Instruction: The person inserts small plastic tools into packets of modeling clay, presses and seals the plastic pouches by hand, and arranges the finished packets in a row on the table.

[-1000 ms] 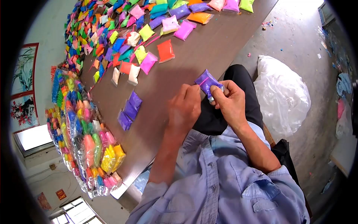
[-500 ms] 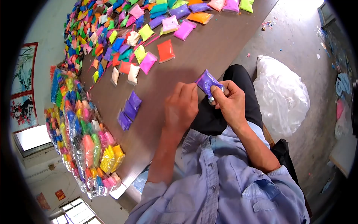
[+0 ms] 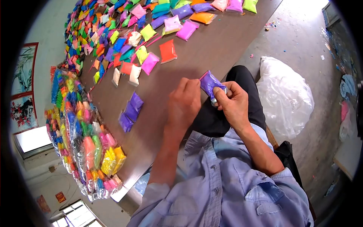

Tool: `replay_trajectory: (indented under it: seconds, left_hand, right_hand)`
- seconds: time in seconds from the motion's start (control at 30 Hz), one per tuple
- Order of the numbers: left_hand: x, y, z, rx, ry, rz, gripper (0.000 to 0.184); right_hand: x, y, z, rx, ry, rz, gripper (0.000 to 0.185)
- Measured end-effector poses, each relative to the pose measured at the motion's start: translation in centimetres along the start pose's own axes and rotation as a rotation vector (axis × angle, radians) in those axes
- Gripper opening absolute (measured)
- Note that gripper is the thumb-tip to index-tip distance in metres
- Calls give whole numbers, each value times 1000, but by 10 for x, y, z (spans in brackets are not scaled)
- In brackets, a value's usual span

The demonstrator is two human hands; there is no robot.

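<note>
My right hand point(image 3: 234, 104) is closed on a small purple packet point(image 3: 211, 85), thumb on top, holding it above my lap near the table edge. A thin pink stick point(image 3: 204, 75) lies across the packet's far left corner. At the stick's left end, the fingers of my left hand point(image 3: 184, 100) are pinched together, palm side hidden. On the table to the left of my left hand lie purple packets point(image 3: 132, 108), close together.
A heap of colourful packets point(image 3: 109, 34) covers the far part of the brown table point(image 3: 159, 85). Clear bags of bundled packets point(image 3: 89, 143) line the left edge. A big white plastic sack point(image 3: 285, 96) stands on the floor at the right.
My left hand has shifted slightly up, and the pink stick now slants more steeply, showing at the packet's corner. My right hand and the packet have hardly moved.
</note>
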State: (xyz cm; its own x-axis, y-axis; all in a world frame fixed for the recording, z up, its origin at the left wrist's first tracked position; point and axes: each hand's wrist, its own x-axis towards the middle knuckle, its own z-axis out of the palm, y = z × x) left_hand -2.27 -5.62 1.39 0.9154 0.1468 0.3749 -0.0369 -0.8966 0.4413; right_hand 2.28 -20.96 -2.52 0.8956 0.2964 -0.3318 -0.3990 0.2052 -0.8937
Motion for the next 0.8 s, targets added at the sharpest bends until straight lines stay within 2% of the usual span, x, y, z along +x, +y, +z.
replay_trajectory:
  seconds: [0.2, 0.3, 0.47, 0.6, 0.7, 0.8]
  left_hand:
    - [6, 8, -6, 29, -42, 64, 9]
    - [11, 0, -4, 29, 1, 54, 9]
    - [9, 22, -15, 73, -133, 121, 14]
    - [8, 8, -5, 95, -78, 115, 14]
    - [11, 20, -13, 121, -92, 107, 13]
    - [7, 27, -15, 118, -178, 190, 12]
  right_hand:
    - [0, 2, 0, -22, 9, 8, 19]
    - [-1, 1, 0, -23, 9, 2, 19]
    - [0, 3, 0, -38, 12, -10, 18]
    - [0, 0, 0, -36, 13, -3, 18]
    - [1, 1, -1, -41, 9, -17, 18]
    - [-1, 0, 0, -61, 10, -30, 18]
